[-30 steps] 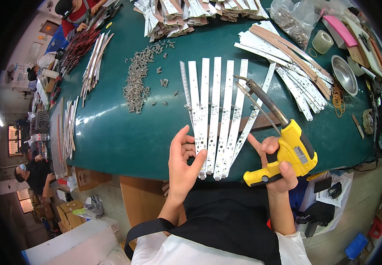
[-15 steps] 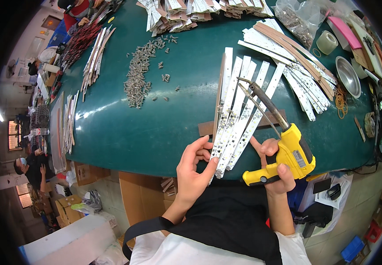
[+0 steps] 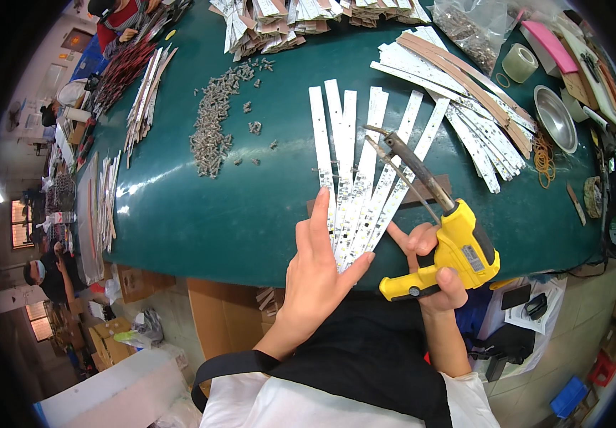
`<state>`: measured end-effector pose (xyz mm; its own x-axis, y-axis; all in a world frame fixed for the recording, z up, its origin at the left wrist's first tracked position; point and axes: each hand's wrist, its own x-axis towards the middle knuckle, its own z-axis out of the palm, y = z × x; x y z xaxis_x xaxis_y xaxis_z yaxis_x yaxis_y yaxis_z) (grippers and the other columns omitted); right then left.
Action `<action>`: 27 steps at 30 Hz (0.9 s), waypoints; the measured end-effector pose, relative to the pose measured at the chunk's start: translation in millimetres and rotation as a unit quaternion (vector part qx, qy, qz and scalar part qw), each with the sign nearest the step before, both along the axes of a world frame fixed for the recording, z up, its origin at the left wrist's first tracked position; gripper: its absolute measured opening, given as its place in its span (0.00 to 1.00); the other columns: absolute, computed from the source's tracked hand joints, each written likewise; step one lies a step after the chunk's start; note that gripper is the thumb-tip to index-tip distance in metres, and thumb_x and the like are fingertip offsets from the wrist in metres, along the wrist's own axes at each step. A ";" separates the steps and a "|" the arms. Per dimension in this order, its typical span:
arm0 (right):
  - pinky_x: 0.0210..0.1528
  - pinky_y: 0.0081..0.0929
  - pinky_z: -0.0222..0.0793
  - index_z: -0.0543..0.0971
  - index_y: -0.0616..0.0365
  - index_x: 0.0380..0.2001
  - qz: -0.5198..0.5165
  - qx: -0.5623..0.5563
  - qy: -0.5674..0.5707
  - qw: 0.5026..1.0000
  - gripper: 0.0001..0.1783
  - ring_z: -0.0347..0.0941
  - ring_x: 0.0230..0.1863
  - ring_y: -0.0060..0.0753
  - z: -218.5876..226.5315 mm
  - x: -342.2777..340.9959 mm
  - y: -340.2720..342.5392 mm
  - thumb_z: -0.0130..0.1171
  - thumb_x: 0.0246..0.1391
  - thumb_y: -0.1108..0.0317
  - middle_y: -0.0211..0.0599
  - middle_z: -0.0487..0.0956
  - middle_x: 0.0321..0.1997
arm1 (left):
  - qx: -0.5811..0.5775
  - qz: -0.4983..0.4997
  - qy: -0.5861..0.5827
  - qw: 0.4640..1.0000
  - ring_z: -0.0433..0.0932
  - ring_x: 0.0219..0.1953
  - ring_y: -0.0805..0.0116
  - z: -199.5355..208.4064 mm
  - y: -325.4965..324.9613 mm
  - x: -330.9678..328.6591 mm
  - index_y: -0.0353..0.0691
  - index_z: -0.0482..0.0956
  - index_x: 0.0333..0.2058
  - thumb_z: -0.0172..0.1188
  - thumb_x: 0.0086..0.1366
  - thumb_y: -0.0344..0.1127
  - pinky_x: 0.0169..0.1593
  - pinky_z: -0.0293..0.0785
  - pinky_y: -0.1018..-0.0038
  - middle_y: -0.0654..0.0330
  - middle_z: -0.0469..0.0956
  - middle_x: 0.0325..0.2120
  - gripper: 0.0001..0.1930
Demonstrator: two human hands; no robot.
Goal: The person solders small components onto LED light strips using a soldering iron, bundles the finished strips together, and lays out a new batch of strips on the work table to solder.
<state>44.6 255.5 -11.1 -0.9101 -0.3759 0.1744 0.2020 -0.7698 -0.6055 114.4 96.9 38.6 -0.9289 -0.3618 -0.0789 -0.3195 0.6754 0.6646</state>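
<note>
Several narrow white circuit board strips (image 3: 371, 171) with small components lie fanned out before me at the table's near edge, partly over a brown bar (image 3: 422, 191). My left hand (image 3: 313, 267) is spread flat, its index fingertip on the leftmost strip and its thumb across the strips' lower ends. My right hand (image 3: 433, 278) is closed round a yellow soldering gun (image 3: 458, 253). Its metal tip (image 3: 370, 135) points up and left, above the strips. One finger of that hand reaches toward the rightmost strip.
A heap of small metal parts (image 3: 212, 121) lies on the green table (image 3: 158, 207). More strips (image 3: 472, 114) fan out at the right, near a metal bowl (image 3: 556, 120), a tape roll (image 3: 520, 64) and rubber bands (image 3: 544, 160). Stacked strips (image 3: 265, 28) lie at the back. Another person (image 3: 119, 21) sits far left.
The strips are spread wider, and the leftmost ones now show their white faces. My left hand has opened from its pinch, its index finger stretched forward. The soldering gun has shifted slightly left.
</note>
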 end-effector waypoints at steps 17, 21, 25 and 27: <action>0.65 0.80 0.28 0.62 0.64 0.38 -0.122 -0.093 0.034 0.988 0.23 0.57 0.38 0.32 26.9 -21.9 72.3 0.56 0.40 0.65 0.34 0.58 0.32 | 0.342 0.151 0.201 0.905 0.71 0.32 0.73 45.5 -68.6 60.6 0.34 0.50 0.66 0.54 0.58 0.20 0.30 0.73 0.78 0.57 0.59 0.48 0.37; 0.68 0.74 0.33 0.58 0.66 0.45 -0.158 -0.068 -0.004 0.985 0.25 0.58 0.43 0.35 26.7 -29.2 86.1 0.55 0.44 0.70 0.37 0.57 0.35 | 0.113 0.212 0.297 0.924 0.71 0.31 0.72 43.2 -169.0 90.2 0.36 0.53 0.65 0.54 0.58 0.21 0.29 0.73 0.78 0.56 0.59 0.48 0.36; 0.70 0.68 0.35 0.56 0.67 0.48 -0.144 -0.092 -0.030 0.985 0.23 0.58 0.46 0.36 19.2 -33.3 87.8 0.50 0.50 0.75 0.40 0.58 0.39 | -0.030 0.224 0.280 0.933 0.71 0.33 0.73 32.9 -272.5 117.3 0.39 0.56 0.65 0.54 0.58 0.21 0.29 0.73 0.80 0.56 0.59 0.48 0.35; 0.70 0.66 0.36 0.56 0.67 0.49 -0.143 -0.081 -0.017 0.986 0.24 0.58 0.47 0.36 17.0 -32.6 88.2 0.50 0.50 0.74 0.40 0.58 0.39 | -0.101 0.237 0.195 0.947 0.72 0.36 0.68 22.3 -305.7 126.3 0.41 0.59 0.64 0.53 0.59 0.22 0.33 0.75 0.74 0.53 0.60 0.48 0.33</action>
<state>12.0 343.7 6.0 -0.9814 -0.0721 0.1780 -0.0196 -0.8844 -0.4664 240.7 -208.8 60.9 -0.6037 -0.7158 0.3509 -0.3755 0.6437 0.6669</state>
